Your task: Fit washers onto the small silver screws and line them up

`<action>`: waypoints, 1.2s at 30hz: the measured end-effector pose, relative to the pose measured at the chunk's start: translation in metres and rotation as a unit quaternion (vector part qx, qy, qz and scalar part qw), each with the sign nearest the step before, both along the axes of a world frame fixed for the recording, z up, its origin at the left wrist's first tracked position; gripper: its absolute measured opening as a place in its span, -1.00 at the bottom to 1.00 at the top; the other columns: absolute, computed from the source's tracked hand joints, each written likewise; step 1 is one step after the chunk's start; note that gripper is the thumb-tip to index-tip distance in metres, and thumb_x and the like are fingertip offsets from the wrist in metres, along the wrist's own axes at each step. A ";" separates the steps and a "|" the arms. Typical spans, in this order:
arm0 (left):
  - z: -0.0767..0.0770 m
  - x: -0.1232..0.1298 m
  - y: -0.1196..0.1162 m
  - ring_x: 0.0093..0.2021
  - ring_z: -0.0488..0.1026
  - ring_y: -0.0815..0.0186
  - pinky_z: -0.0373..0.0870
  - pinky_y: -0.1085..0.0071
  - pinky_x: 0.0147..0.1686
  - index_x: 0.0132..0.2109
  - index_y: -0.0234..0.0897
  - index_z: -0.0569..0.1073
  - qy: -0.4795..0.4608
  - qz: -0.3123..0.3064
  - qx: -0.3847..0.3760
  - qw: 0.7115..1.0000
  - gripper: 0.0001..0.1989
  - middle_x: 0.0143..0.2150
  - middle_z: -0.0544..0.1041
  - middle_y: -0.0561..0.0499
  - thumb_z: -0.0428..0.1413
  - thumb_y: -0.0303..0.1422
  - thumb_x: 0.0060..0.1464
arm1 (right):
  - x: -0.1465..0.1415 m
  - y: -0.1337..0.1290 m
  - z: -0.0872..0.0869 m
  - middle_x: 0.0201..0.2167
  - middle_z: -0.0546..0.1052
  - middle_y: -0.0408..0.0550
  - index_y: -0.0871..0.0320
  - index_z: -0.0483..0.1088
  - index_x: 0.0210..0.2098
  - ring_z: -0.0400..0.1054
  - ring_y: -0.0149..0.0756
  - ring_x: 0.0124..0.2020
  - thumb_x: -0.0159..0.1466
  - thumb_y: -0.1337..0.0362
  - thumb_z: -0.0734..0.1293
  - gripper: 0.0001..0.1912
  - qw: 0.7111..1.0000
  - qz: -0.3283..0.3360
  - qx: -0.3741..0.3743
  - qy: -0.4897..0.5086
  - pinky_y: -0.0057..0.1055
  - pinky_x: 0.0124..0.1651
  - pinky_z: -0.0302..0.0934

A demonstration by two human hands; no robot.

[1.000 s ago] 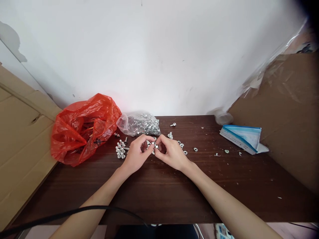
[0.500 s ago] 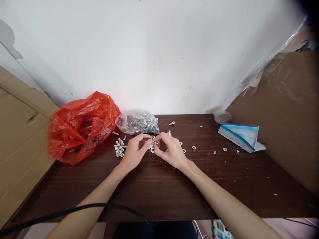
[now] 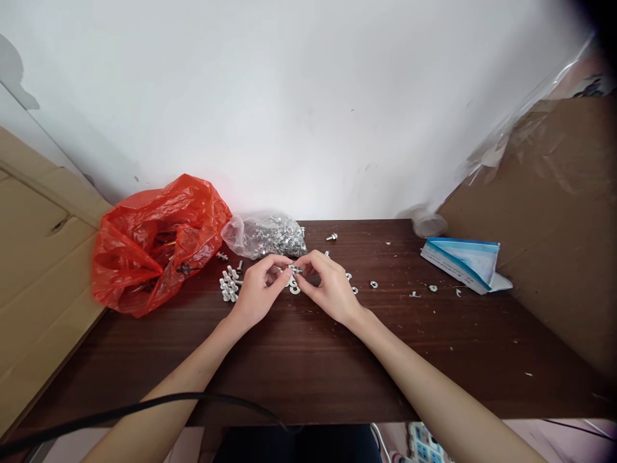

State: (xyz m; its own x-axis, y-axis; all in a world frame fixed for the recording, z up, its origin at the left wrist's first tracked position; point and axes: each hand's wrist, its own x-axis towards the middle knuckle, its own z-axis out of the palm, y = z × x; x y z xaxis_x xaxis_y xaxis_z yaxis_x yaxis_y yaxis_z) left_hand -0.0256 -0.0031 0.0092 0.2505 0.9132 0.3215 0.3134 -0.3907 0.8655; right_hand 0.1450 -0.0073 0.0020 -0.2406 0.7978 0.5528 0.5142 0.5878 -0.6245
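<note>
Between the fingertips of both hands is a small metal bolt (image 3: 295, 270). My left hand (image 3: 261, 287) pinches its left end, and my right hand (image 3: 331, 287) pinches its right end. Flat washers (image 3: 294, 290) lie on the brown table just below the fingertips. A cluster of upright bolts (image 3: 229, 284) stands left of my left hand. Nuts (image 3: 374, 284) and more washers lie to the right of my right hand. Behind the hands rests a clear plastic bag (image 3: 274, 235) full of metal hardware.
A red plastic bag (image 3: 159, 244) sits at the left beside a cardboard box (image 3: 48, 257). A blue and white packet (image 3: 465, 262) and a clear round container (image 3: 429, 223) are at the right. A black cable (image 3: 144, 406) crosses the lower left, above the table (image 3: 299, 373).
The fingertips have drawn closer together around the bolt. The whole view has shifted slightly.
</note>
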 end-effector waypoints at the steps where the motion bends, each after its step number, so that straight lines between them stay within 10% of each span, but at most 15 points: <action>1: 0.000 0.000 0.000 -0.36 0.39 0.38 0.37 0.49 -0.42 -0.15 -0.28 0.47 0.002 0.000 0.002 1.000 -0.81 -0.28 0.49 -0.02 0.09 -0.29 0.13 | 0.000 0.000 0.000 -0.40 0.41 -0.13 0.12 0.36 -0.24 0.32 -0.33 -0.36 0.23 0.34 0.27 -0.91 1.000 -0.001 -0.007 0.001 -0.42 -0.26 0.21; 36: 0.001 -0.001 0.002 -0.46 0.30 0.42 0.23 0.49 -0.44 -0.35 -0.31 0.41 0.024 0.031 -0.012 0.999 -0.75 -0.45 0.42 0.06 0.11 -0.19 0.11 | -0.002 -0.003 -0.002 -0.37 0.48 -0.11 0.16 0.39 -0.21 0.32 -0.37 -0.42 0.27 0.30 0.23 -0.86 0.998 0.010 -0.007 -0.057 -0.47 -0.35 0.16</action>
